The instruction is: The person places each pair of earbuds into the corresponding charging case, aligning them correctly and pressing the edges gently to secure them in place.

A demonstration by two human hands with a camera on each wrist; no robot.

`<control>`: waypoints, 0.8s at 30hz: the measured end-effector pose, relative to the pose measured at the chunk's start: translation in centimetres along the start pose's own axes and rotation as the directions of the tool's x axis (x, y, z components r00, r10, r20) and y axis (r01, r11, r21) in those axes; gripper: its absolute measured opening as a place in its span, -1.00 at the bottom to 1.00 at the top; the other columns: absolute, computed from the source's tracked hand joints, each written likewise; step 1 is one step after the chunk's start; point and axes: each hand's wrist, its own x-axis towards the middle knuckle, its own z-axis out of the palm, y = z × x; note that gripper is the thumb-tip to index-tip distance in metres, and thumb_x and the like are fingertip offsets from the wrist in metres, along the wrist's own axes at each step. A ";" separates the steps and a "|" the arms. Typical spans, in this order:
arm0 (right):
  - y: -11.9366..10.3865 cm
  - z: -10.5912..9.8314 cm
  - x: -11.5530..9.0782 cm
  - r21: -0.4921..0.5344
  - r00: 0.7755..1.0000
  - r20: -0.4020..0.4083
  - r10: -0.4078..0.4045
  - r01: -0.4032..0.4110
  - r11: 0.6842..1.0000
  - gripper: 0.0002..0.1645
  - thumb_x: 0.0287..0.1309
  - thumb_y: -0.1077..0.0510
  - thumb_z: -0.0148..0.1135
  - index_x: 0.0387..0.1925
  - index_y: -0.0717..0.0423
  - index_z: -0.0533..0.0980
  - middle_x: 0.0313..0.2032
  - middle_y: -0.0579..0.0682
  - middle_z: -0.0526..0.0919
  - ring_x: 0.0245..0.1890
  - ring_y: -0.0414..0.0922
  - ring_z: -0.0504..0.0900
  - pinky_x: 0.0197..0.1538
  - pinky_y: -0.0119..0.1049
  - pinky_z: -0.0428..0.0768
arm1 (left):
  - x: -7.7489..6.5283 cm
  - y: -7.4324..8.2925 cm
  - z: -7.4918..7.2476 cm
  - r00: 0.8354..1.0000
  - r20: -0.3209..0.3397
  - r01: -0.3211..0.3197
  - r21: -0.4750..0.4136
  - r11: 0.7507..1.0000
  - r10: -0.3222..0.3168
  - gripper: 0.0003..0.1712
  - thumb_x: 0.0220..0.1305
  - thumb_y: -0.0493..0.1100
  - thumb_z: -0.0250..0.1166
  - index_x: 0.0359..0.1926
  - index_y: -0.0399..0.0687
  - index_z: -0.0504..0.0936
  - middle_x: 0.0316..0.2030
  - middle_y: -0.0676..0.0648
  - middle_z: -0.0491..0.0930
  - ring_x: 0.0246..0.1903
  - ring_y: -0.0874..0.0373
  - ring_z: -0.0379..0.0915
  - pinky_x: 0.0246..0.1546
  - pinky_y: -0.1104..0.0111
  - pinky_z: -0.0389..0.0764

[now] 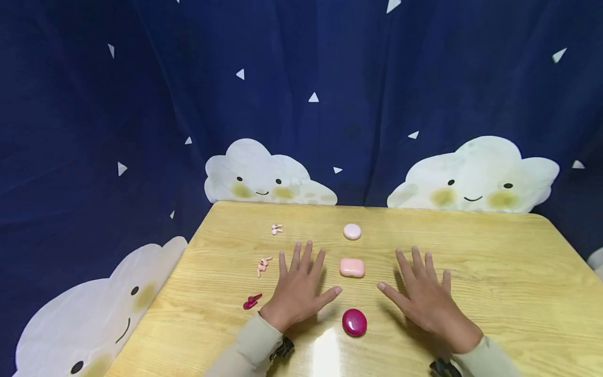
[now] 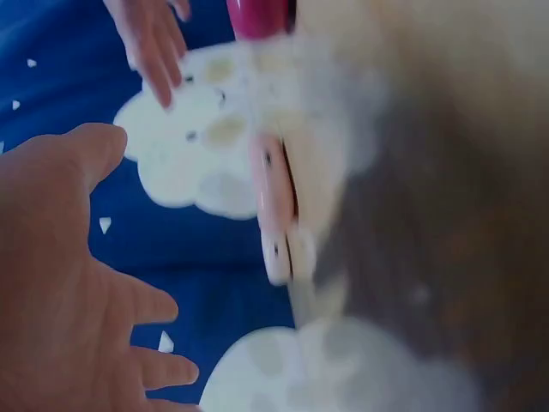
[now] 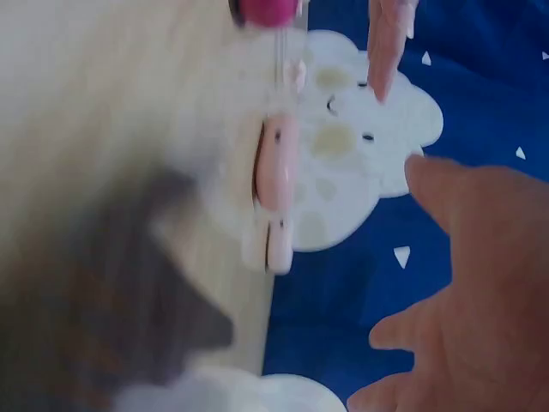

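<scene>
My left hand [image 1: 298, 288] is spread palm down over the table, between the earbuds and the charging cases, and holds nothing. My right hand [image 1: 424, 296] is spread the same way, right of the cases. Between the hands a column of earbud cases runs front to back: a glossy magenta round case [image 1: 354, 322], a pink rectangular case [image 1: 352, 267] and a pale pink round case [image 1: 352, 231]. Left of the left hand lie magenta earbuds [image 1: 252, 301], peach-pink earbuds [image 1: 264, 266] and pale pink earbuds [image 1: 277, 229]. The pink case [image 3: 276, 163] also shows in the right wrist view.
The light wooden table [image 1: 509, 272] has rounded far corners. Behind it hangs a dark blue curtain [image 1: 348, 63] printed with white clouds and small triangles. Light glares off the tabletop near the front, and the hands cast shadows on it.
</scene>
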 end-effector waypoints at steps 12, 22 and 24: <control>-3.0 1.5 -0.7 0.220 0.994 0.010 -0.111 0.106 0.970 -0.16 0.28 -0.23 0.12 0.30 0.35 0.29 0.26 0.43 0.29 0.25 0.38 0.27 0.17 0.30 0.32 | -1.4 3.2 0.2 0.993 -0.004 -0.116 -0.250 0.961 0.119 -0.26 0.15 0.29 0.28 0.13 -0.18 0.53 -0.16 -0.04 0.53 -0.28 0.19 0.47 -0.28 0.39 0.54; -4.0 3.1 -1.6 0.367 0.990 0.000 -0.142 0.132 0.921 -0.53 0.14 0.01 0.35 -0.04 0.26 0.55 -0.45 -0.14 0.45 -0.44 -0.27 0.39 -0.37 -0.41 0.43 | -2.3 4.4 2.0 0.992 -0.002 -0.121 -0.364 0.923 0.129 -0.52 0.05 0.12 0.43 -0.11 -0.10 0.63 -0.46 0.12 0.45 -0.55 0.39 0.22 -0.55 0.58 0.27; -4.0 3.4 -1.8 0.386 0.989 -0.004 -0.147 0.137 0.912 -0.59 0.13 0.02 0.36 -0.10 0.23 0.57 -0.47 -0.18 0.45 -0.46 -0.32 0.38 -0.39 -0.42 0.43 | -2.4 4.5 2.3 0.992 -0.017 -0.124 -0.365 0.923 0.127 -0.53 0.05 0.13 0.44 -0.13 -0.07 0.63 -0.47 0.13 0.45 -0.55 0.41 0.22 -0.55 0.58 0.26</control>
